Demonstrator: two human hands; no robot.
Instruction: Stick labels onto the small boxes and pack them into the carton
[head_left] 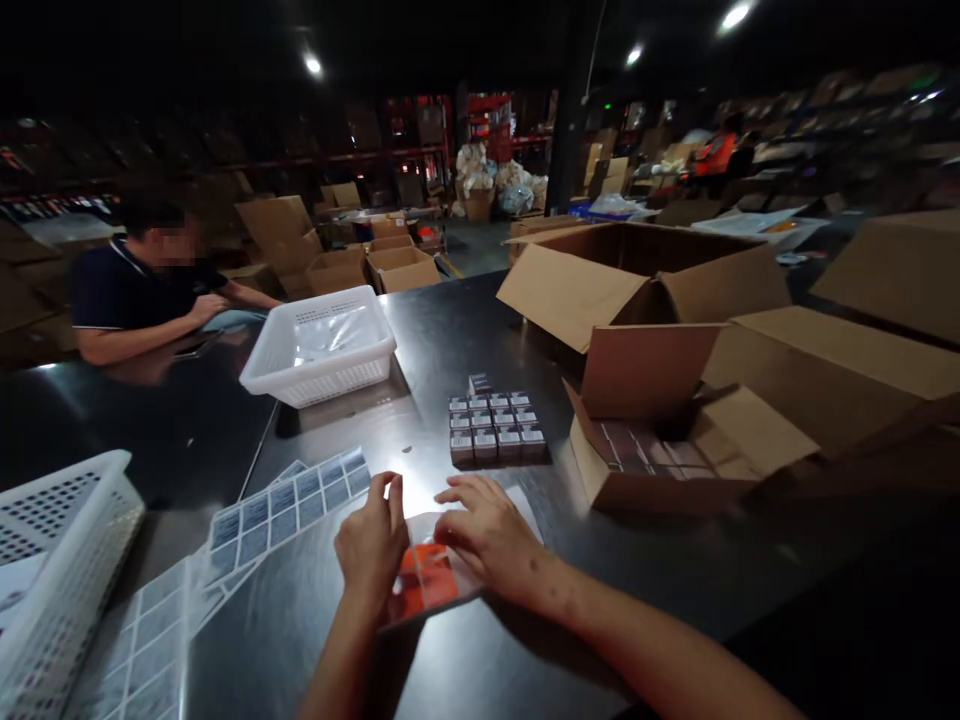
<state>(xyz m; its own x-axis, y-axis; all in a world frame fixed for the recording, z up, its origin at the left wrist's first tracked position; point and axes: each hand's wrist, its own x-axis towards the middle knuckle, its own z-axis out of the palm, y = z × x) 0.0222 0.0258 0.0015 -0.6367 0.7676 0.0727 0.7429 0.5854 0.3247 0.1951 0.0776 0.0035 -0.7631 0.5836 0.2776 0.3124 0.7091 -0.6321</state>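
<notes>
The orange sticker sheet is between your hands, over the metal table. Your left hand is bent (its grip cannot be told); your right hand has fingers loosely parted. Small boxes stand beyond, left of an open carton.

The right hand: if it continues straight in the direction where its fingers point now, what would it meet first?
Likely the left hand: the fingers of the right hand point towards it above the orange-marked sheet. One view leaves depth unclear, so they might pass over or beyond it.
</notes>
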